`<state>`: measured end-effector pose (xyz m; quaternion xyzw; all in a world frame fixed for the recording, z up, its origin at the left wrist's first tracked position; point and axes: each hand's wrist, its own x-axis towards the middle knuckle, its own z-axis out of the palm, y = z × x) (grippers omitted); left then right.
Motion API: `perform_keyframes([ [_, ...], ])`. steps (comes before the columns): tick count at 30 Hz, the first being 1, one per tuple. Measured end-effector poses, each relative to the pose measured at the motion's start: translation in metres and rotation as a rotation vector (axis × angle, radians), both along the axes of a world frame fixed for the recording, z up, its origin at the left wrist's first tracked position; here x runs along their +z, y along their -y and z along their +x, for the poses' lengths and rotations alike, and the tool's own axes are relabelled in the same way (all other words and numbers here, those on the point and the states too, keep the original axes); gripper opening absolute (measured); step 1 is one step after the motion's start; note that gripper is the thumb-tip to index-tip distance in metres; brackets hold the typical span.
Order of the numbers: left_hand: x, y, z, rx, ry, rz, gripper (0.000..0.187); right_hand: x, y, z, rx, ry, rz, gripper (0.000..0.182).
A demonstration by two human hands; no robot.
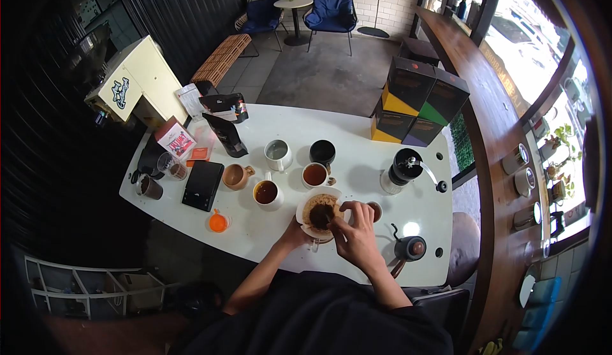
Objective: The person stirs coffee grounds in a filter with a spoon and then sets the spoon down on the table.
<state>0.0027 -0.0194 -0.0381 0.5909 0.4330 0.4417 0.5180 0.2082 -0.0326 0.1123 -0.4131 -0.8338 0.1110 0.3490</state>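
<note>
A coffee dripper with a pale paper filter (308, 210) sits near the table's front edge, dark wet coffee grounds (320, 215) inside. My left hand (294, 236) is closed around its lower left side, the fingers partly hidden. Over the filter's right side, my right hand (357, 235) pinches its fingers together at the grounds; what they hold is too small to make out. Beyond the dripper are a cup of reddish-brown liquid (314, 174) and a white mug of amber liquid (266, 192). Behind my right hand, a small cup (376, 211) is partly covered.
A gooseneck kettle (410, 248) and a hand grinder (405, 167) stand to the right. Stacked dark boxes (414, 100) rise at the back right. Leftward are a brown cup (236, 176), black scale (203, 185), orange cup (218, 221) and coffee bags (224, 135).
</note>
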Motion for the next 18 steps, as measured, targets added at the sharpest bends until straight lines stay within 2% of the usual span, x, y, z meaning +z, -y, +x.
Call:
perform_keyframes([
  [4, -0.003, 0.000, -0.001, 0.011, -0.003, -0.029, 0.083, 0.004, 0.004, 0.003, 0.013, -0.094, -0.040, 0.017],
  [11, -0.007, -0.001, 0.000, 0.013, 0.026, -0.050, 0.082, 0.009, 0.001, 0.001, 0.031, -0.078, -0.063, 0.012],
  [14, -0.008, -0.003, -0.003, -0.084, 0.036, -0.029, 0.085, 0.003, -0.004, 0.002, -0.028, -0.010, -0.008, 0.012],
  [18, -0.002, -0.003, 0.001, -0.026, 0.063, -0.014, 0.084, -0.001, -0.005, 0.004, -0.096, -0.067, -0.007, 0.012],
])
